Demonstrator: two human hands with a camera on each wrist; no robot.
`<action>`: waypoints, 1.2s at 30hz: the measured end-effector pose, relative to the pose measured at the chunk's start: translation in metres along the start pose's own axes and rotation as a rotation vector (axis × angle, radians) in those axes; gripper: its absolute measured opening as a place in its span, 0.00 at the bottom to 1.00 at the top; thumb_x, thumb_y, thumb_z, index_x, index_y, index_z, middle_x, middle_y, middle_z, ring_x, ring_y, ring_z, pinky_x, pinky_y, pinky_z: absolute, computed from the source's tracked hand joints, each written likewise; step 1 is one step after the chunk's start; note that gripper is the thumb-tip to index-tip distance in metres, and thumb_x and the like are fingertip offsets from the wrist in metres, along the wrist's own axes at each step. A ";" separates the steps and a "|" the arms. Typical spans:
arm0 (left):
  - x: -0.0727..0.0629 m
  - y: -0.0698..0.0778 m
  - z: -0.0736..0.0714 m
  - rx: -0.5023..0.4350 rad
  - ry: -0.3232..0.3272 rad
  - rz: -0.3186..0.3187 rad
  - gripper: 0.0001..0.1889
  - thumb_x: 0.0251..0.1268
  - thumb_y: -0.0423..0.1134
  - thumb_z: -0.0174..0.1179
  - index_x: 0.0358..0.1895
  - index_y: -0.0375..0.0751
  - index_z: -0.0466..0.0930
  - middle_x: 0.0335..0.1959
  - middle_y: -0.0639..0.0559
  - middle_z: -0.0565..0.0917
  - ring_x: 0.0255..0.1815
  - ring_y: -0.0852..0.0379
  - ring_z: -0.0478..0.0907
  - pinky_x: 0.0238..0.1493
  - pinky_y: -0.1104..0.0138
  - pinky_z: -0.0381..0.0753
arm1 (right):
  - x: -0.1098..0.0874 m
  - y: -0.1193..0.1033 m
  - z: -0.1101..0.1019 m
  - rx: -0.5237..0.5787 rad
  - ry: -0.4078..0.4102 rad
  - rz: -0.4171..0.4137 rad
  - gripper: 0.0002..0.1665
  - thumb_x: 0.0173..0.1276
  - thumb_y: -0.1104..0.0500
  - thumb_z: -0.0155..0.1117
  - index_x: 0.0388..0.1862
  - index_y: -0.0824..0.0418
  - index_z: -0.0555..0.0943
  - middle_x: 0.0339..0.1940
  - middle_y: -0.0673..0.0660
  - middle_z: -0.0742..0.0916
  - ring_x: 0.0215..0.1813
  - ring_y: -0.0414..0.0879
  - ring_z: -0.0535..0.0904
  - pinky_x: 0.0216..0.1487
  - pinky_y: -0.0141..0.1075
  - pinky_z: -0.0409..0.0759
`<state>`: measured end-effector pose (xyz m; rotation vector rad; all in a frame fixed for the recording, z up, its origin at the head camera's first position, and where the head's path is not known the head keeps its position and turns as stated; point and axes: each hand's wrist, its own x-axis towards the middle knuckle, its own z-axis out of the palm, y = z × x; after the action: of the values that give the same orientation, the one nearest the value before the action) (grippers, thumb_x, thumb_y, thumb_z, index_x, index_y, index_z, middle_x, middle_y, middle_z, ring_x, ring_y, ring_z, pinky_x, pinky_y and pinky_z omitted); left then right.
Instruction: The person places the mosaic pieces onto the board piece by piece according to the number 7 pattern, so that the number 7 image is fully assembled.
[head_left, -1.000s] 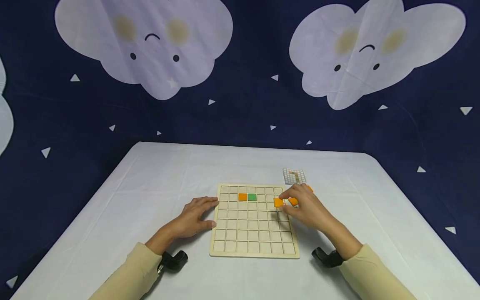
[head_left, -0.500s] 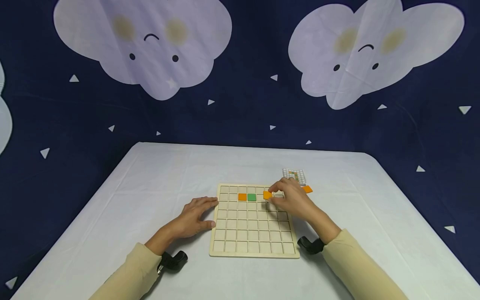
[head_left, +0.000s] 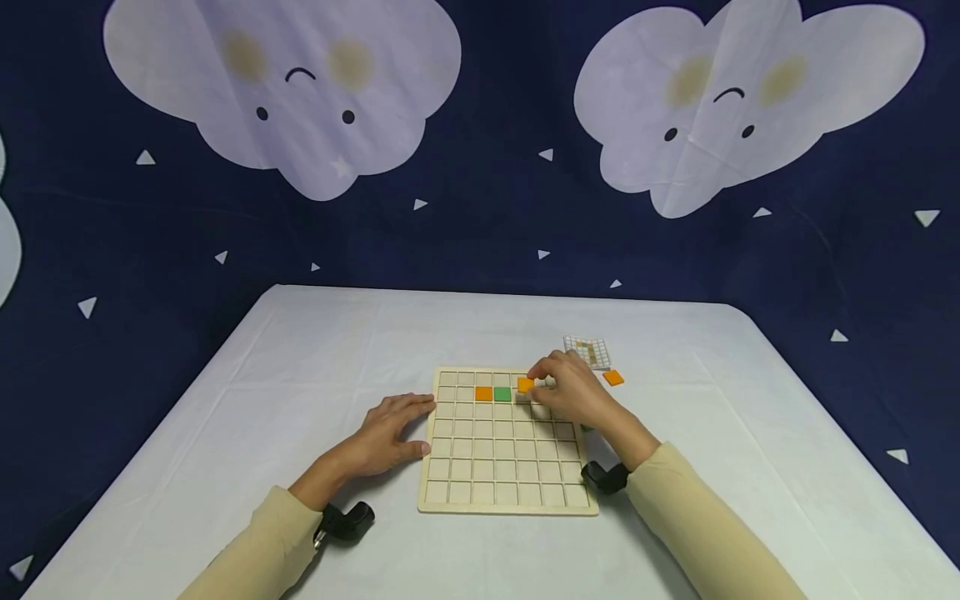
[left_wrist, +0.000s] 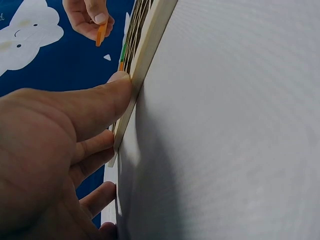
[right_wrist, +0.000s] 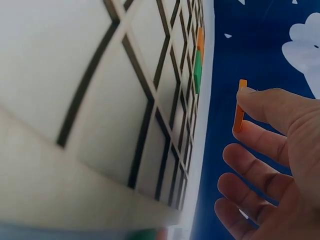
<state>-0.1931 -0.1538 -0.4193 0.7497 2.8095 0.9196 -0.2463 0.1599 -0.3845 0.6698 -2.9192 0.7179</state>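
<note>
A wooden grid board lies flat on the white table. In its second row from the far side, an orange tile and a green tile sit side by side. My left hand rests against the board's left edge, thumb and fingers extended. Above that same row, just right of the green tile, my right hand pinches another orange square tile between thumb and index finger. The right wrist view shows this held tile edge-on, clear of the board, with the other fingers loosely bent.
Behind the right hand lies a small card printed with a coloured grid. A loose orange tile lies near it. A bit of green shows beside the board's right edge, mostly hidden by the right wrist. A dark blue cloud-patterned cloth hangs behind the table.
My right hand has carried the orange tile leftward and slightly away, from the board's right side to just beside the green tile. My left hand has stayed at the board's edge.
</note>
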 end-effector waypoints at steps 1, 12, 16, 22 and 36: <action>0.000 0.000 0.000 0.001 0.001 0.002 0.33 0.59 0.43 0.63 0.68 0.38 0.66 0.71 0.45 0.64 0.72 0.40 0.56 0.66 0.40 0.52 | 0.001 0.000 0.000 0.001 -0.007 0.002 0.13 0.61 0.54 0.64 0.44 0.55 0.83 0.41 0.52 0.82 0.44 0.47 0.71 0.47 0.43 0.70; 0.000 0.001 -0.001 0.007 0.007 0.004 0.33 0.59 0.42 0.64 0.67 0.37 0.66 0.71 0.44 0.65 0.71 0.40 0.57 0.66 0.40 0.53 | 0.009 0.002 0.007 -0.002 -0.035 0.014 0.14 0.60 0.53 0.67 0.44 0.57 0.83 0.39 0.53 0.82 0.43 0.47 0.71 0.46 0.41 0.69; 0.000 0.001 0.000 0.004 0.007 0.002 0.33 0.59 0.42 0.64 0.67 0.38 0.66 0.71 0.44 0.65 0.72 0.39 0.57 0.66 0.40 0.53 | 0.012 0.002 0.010 -0.004 -0.055 0.027 0.15 0.59 0.52 0.68 0.43 0.57 0.84 0.37 0.52 0.82 0.41 0.46 0.70 0.45 0.39 0.67; 0.000 0.000 0.001 0.005 0.005 0.000 0.33 0.59 0.43 0.64 0.68 0.38 0.66 0.71 0.45 0.65 0.72 0.40 0.57 0.66 0.40 0.53 | 0.013 0.004 0.014 -0.017 -0.075 0.044 0.14 0.58 0.52 0.68 0.42 0.56 0.83 0.35 0.51 0.81 0.39 0.45 0.68 0.41 0.37 0.67; 0.000 0.001 -0.001 0.000 0.002 0.001 0.33 0.59 0.42 0.64 0.68 0.38 0.65 0.71 0.45 0.64 0.72 0.40 0.56 0.66 0.40 0.53 | 0.013 0.006 0.016 -0.048 -0.080 0.018 0.14 0.58 0.53 0.69 0.42 0.56 0.83 0.37 0.51 0.82 0.41 0.45 0.69 0.42 0.38 0.70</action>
<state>-0.1927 -0.1533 -0.4180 0.7505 2.8105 0.9210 -0.2593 0.1522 -0.3989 0.6832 -3.0079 0.6346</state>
